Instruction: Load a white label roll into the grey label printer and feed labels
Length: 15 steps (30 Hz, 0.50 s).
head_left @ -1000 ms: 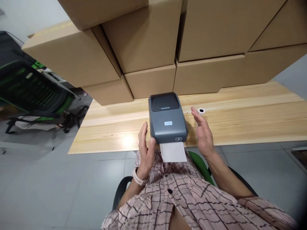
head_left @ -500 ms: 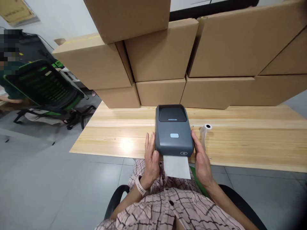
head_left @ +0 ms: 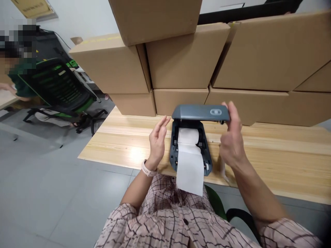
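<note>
A dark grey label printer [head_left: 173, 155] stands on the wooden table with its lid [head_left: 199, 113] raised. Inside lies a roll of white paper [head_left: 190, 165], whose strip hangs out over the front edge. My right hand [head_left: 234, 139] grips the lid's right end, fingers bent around its edge. Beside the printer's left side, my left hand [head_left: 158, 143] is held upright with its fingers stretched out, holding nothing. Part of a loose white paper strip [head_left: 223, 168] shows below my right hand; the rest of it is hidden.
Cardboard boxes [head_left: 181, 65] are stacked along the back of the wooden table [head_left: 108, 137]. At the far left a person in a dark green top sits by a black and green office chair [head_left: 59, 82].
The printer's lid has swung up, exposing the paper roll. My right hand has risen with the lid. My left hand has moved slightly up and away from the printer's side.
</note>
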Each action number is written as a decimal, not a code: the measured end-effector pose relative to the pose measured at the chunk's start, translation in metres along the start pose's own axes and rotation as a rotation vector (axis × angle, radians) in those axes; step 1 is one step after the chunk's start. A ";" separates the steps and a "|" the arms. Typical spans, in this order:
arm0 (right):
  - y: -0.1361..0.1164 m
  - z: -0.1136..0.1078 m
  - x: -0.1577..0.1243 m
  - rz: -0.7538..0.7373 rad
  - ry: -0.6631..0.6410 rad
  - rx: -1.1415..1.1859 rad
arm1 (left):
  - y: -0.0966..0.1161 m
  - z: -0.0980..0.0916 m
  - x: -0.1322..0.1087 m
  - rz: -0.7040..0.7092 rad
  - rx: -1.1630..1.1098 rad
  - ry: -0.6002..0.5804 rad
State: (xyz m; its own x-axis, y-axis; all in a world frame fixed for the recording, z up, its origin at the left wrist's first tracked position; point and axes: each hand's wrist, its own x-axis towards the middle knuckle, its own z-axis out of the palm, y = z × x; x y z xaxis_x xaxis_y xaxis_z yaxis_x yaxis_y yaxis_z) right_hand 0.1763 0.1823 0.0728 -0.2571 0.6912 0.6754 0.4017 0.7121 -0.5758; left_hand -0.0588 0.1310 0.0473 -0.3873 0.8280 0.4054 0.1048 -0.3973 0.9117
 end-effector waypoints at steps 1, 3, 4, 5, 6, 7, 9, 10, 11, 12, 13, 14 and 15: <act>0.003 0.002 0.018 -0.014 0.037 -0.044 | -0.005 0.001 0.007 -0.050 0.040 -0.007; 0.008 0.008 0.051 -0.026 0.102 -0.086 | -0.014 0.001 0.013 -0.160 0.178 -0.076; 0.010 0.010 0.064 -0.032 0.112 -0.086 | -0.018 0.001 0.013 -0.203 0.251 -0.123; 0.013 0.013 0.076 -0.034 0.114 -0.077 | -0.020 0.001 0.010 -0.236 0.320 -0.171; 0.016 0.015 0.086 -0.033 0.108 -0.065 | -0.021 0.000 0.007 -0.257 0.381 -0.213; 0.021 0.016 0.094 -0.028 0.099 -0.060 | -0.020 0.000 0.004 -0.272 0.437 -0.249; 0.032 0.018 0.108 -0.016 0.076 -0.070 | -0.015 0.000 0.000 -0.304 0.531 -0.298; 0.039 0.019 0.114 -0.009 0.063 -0.082 | -0.010 -0.001 0.000 -0.326 0.568 -0.321; 0.047 0.020 0.121 -0.006 0.049 -0.094 | -0.006 -0.001 0.001 -0.351 0.597 -0.343; 0.055 0.021 0.127 -0.005 0.032 -0.105 | -0.003 0.000 0.003 -0.375 0.617 -0.364; 0.061 0.021 0.133 -0.004 0.011 -0.112 | 0.000 0.000 0.005 -0.396 0.630 -0.384; 0.066 0.021 0.139 0.001 -0.014 -0.112 | 0.002 0.000 0.007 -0.412 0.640 -0.400; 0.069 0.021 0.144 0.009 -0.036 -0.105 | 0.004 0.000 0.009 -0.422 0.648 -0.411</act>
State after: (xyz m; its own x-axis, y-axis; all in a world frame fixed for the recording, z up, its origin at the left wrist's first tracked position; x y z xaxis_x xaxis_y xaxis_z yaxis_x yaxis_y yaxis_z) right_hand 0.1484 0.3330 0.1204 -0.2838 0.7026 0.6525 0.4938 0.6904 -0.5287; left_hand -0.0612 0.1368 0.0542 -0.1632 0.9819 -0.0959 0.5758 0.1737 0.7990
